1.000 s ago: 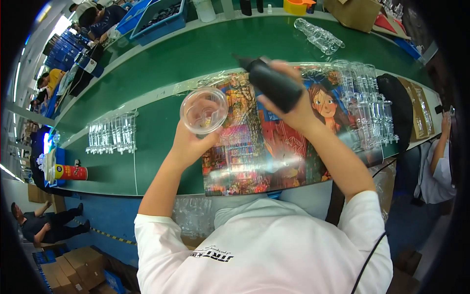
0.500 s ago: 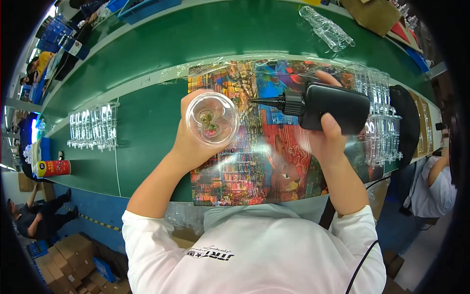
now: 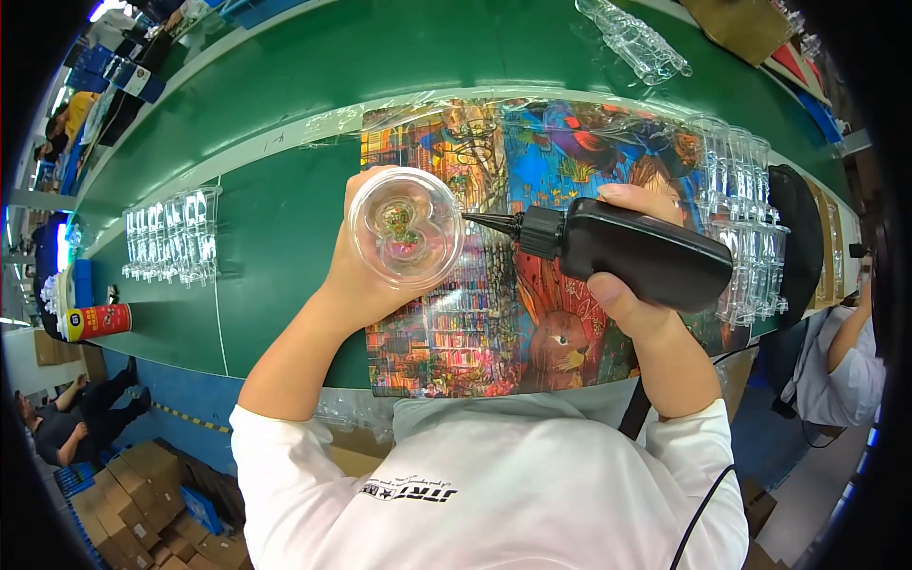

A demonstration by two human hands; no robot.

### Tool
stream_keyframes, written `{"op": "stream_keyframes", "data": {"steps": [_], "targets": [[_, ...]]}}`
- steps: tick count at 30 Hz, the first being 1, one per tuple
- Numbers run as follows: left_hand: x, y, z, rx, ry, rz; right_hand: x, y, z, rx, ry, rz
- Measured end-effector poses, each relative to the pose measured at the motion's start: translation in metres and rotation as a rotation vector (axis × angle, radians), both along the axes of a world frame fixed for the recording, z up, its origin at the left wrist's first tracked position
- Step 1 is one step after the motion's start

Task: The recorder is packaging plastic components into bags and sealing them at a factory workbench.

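My left hand (image 3: 353,255) is wrapped round a clear plastic cup-like part (image 3: 407,228), its round mouth facing up toward me. Rounded shapes show inside it, with a patterned colour seen through the bottom. In my right hand (image 3: 638,296) lies a black squeeze bottle (image 3: 646,255), tilted on its side. The bottle's thin pointed nozzle (image 3: 490,223) aims left, its tip at or just beside the cup's right rim; I cannot tell whether they touch. Beneath both hands spreads a colourful printed mat (image 3: 560,323) with a rabbit picture.
Clear plastic parts stand in rows at the left (image 3: 173,236) and at the mat's right end (image 3: 746,223). Another clear part (image 3: 635,43) lies at the far side of the green table (image 3: 285,228). A red and yellow can (image 3: 98,322) sits near the left edge. People work nearby on both sides.
The bottle has moved left and toward me, its nozzle now angled slightly up to the left and reaching the cup's rim. The cup has shifted slightly left.
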State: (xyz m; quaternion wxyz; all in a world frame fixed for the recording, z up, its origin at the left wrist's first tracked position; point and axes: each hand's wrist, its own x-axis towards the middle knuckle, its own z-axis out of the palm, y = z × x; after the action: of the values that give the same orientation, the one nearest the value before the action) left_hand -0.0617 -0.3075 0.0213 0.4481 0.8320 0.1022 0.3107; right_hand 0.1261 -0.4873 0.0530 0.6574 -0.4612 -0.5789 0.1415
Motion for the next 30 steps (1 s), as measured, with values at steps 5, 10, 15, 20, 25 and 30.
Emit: {"op": "stream_keyframes", "data": {"steps": [5,10,15,20,25,30], "targets": [[-0.0008,0.0013,0.0,-0.004,0.022,0.004,-0.0005,0.0007,0.0014,-0.008,-0.026,0.016],[-0.0005,-0.0003,0.0001,-0.074,0.014,-0.008,0.0004,0.0035,0.0006,0.015,-0.041,0.0],[-0.0006,-0.0001,-0.0012,-0.086,0.015,-0.001,0.0002,0.0034,0.0004,0.008,-0.037,0.003],[-0.0031,-0.0009,0.0001,-0.024,0.025,0.005,-0.0011,0.0027,0.0006,-0.003,-0.038,0.003],[-0.0007,-0.0014,0.0007,-0.043,0.018,-0.007,0.0001,0.0029,0.0002,0.008,-0.046,-0.012],[-0.0015,-0.0018,0.0033,-0.007,0.029,0.022,-0.0015,0.0026,0.0017,-0.024,-0.014,-0.01]]}}
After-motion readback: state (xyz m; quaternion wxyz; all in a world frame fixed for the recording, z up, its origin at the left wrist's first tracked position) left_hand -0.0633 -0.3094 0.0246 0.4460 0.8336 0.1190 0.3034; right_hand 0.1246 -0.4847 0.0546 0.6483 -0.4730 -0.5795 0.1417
